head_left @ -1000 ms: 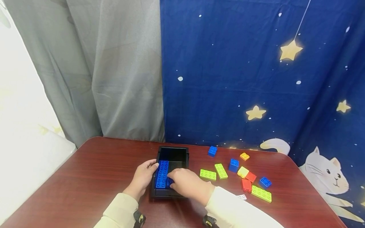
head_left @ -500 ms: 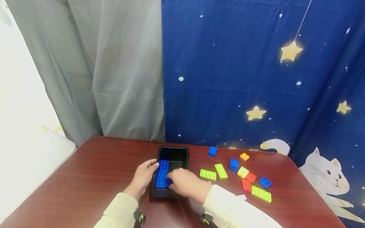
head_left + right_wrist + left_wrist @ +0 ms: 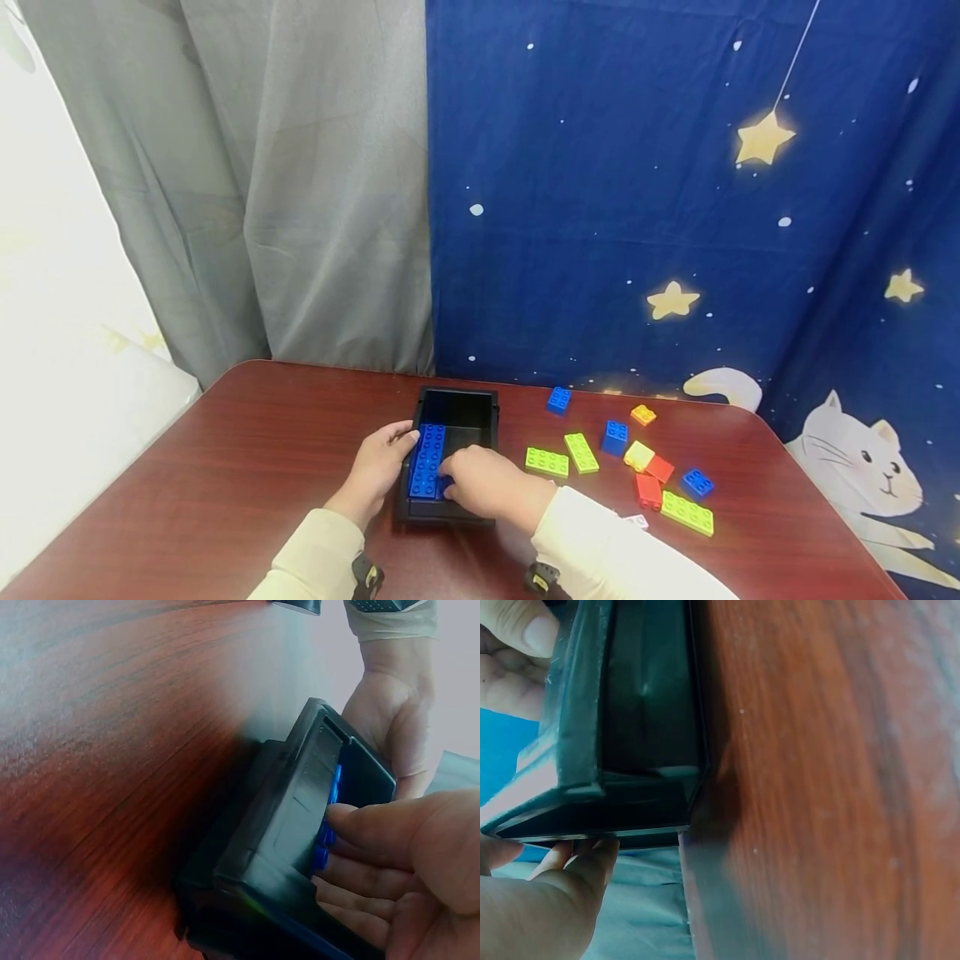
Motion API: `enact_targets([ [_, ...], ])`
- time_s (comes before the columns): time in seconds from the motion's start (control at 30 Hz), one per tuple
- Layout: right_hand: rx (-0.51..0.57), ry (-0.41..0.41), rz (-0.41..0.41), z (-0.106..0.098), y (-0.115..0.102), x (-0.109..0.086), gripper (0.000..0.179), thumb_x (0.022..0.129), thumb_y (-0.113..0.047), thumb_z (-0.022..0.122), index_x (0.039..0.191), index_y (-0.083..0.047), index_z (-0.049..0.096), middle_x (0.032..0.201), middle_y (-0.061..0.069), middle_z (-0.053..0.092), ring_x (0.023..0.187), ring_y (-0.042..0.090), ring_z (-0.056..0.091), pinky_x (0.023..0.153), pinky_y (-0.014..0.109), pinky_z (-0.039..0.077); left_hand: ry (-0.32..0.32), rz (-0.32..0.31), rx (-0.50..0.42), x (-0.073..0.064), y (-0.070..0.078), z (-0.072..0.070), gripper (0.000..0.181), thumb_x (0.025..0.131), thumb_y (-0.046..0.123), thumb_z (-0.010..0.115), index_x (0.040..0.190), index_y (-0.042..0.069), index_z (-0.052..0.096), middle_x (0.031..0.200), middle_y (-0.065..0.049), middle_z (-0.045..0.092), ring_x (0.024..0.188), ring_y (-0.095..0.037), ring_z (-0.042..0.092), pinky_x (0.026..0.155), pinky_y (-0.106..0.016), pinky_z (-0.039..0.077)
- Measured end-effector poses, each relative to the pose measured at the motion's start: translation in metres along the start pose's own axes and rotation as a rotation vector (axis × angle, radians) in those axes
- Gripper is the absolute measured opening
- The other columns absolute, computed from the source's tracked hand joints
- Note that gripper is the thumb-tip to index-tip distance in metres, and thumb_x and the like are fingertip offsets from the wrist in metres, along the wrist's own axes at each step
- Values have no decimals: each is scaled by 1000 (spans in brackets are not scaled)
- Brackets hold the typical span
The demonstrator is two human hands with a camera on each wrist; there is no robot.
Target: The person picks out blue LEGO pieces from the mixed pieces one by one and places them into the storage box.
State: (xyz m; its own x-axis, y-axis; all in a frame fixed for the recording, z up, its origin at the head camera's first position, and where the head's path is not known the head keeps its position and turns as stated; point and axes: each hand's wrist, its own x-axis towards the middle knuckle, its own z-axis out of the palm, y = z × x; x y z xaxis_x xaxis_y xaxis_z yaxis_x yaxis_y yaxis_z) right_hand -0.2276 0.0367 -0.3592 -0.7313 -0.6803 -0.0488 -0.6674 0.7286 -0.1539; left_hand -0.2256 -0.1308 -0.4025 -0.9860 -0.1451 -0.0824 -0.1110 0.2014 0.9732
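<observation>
A black open box (image 3: 457, 510) stands on the table in front of me. My left hand (image 3: 378, 467) grips its left wall, thumb over the rim; in the left wrist view the left hand (image 3: 555, 907) has its fingers against the box's outer side. Inside, along the left wall, lies a long strip of blue studded toy bricks (image 3: 429, 458). My right hand (image 3: 483, 482) reaches into the box and pinches another blue toy brick (image 3: 445, 486), mostly hidden by the fingers. The right wrist view shows that thumb (image 3: 352, 819) on blue studs close to the wall.
Loose toy bricks lie to the right on the table: lime ones (image 3: 547, 461), blue ones (image 3: 615, 437), a red one (image 3: 648, 490), a yellow one (image 3: 640, 453) and an orange one (image 3: 643, 414). A white brick (image 3: 637, 522) shows beside the right sleeve. Curtains (image 3: 615, 208) hang behind the table.
The right wrist and sleeve have shifted slightly left, while the fingers stay on the blue toy brick in the box. The left hand and the box have hardly moved.
</observation>
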Motion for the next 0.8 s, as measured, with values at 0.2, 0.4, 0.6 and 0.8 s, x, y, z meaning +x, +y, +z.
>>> enact_targets([
  [0.2, -6, 6, 1, 2, 0, 0, 22, 88, -20, 71, 108, -13, 74, 101, -2, 73, 91, 9, 68, 80, 23, 55, -2, -2, 1, -1, 1, 0, 45, 101, 21, 48, 138, -5, 46, 138, -27, 49, 129, -41, 45, 105, -53, 39],
  [0.4, 1, 9, 13, 5, 1, 3, 22, 86, -19, 73, 107, -13, 75, 100, -2, 73, 93, 10, 68, 81, 24, 55, -3, -4, -11, -1, 1, 0, 45, 101, 21, 48, 138, -5, 46, 138, -27, 50, 128, -41, 47, 104, -53, 40],
  [0.6, 4, 35, 9, 7, 1, 5, 18, 84, -18, 75, 102, -14, 76, 97, -3, 73, 91, 9, 68, 80, 23, 55, 2, 0, -14, 1, 0, 0, 44, 101, 19, 49, 137, -6, 47, 137, -27, 50, 128, -41, 47, 104, -52, 40],
  [0.8, -24, 14, 10, 4, -2, 5, 12, 86, -19, 73, 97, -15, 77, 92, -3, 74, 83, 8, 68, 74, 22, 56, -1, 3, -9, 1, -1, 0, 44, 101, 19, 48, 137, -6, 46, 138, -27, 49, 129, -41, 45, 105, -52, 39],
])
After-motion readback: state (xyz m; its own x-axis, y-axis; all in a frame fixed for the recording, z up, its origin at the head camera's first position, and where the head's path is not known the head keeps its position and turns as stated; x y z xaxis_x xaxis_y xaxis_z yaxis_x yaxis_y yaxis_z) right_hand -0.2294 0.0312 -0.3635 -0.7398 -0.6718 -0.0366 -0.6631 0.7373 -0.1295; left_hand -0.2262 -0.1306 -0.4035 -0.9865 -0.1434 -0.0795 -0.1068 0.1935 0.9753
